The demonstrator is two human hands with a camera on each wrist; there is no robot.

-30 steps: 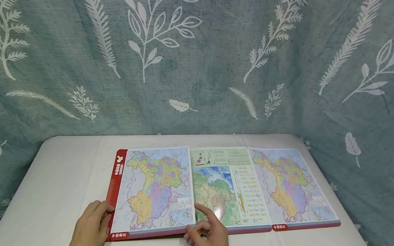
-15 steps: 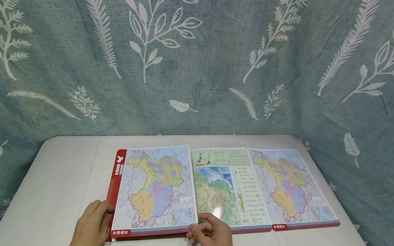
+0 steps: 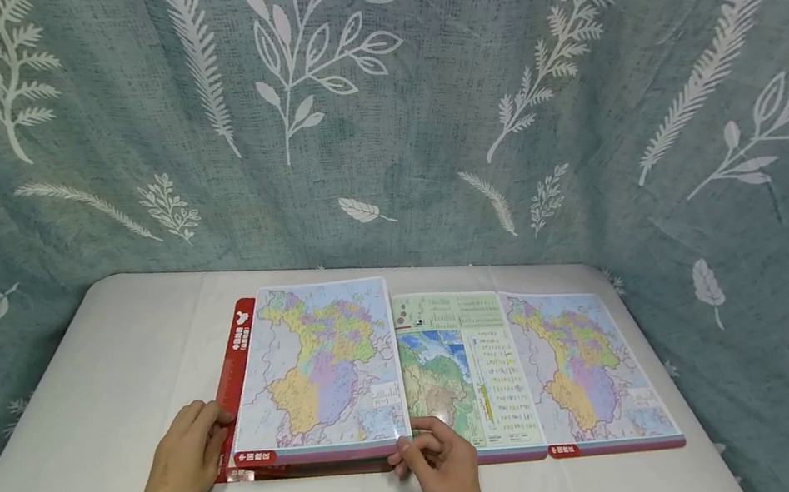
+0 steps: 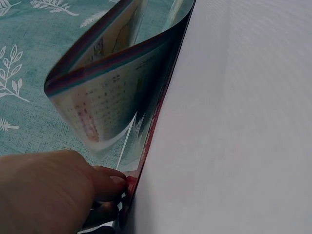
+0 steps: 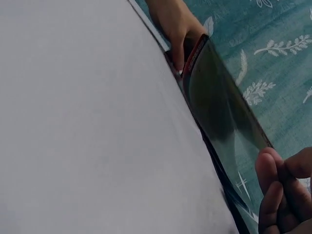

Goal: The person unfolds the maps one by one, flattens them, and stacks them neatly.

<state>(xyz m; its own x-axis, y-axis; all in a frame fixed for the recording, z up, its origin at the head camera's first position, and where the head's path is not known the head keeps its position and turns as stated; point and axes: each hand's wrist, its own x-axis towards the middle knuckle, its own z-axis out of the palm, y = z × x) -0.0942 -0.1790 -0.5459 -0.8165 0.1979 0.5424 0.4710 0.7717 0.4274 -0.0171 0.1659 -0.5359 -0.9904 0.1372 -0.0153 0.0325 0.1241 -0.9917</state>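
A glossy folding map (image 3: pixel 313 367) lies on the table, with its coloured panel raised over a red-edged panel (image 3: pixel 232 380) at the left. My left hand (image 3: pixel 185 456) pinches that red edge; in the left wrist view my left hand (image 4: pixel 53 192) has its thumb and fingers at the red corner. My right hand (image 3: pixel 445 470) pinches the near right corner of the raised panel. From the right wrist, my right hand (image 5: pixel 287 195) shows fingertips on the end of a bowed panel (image 5: pixel 212 97). The panel's underside is mostly hidden in the head view.
The map's green relief panel (image 3: pixel 438 395) and a second coloured panel (image 3: pixel 589 370) lie flat to the right. They rest on a white-covered table (image 3: pixel 86 424). A green leaf-patterned curtain (image 3: pixel 426 149) hangs behind and along the right side.
My right hand has moved rightward with the corner of the map's upper panel, which has lifted and slid right, baring more of the red-edged panel. The left hand has stayed almost in place.
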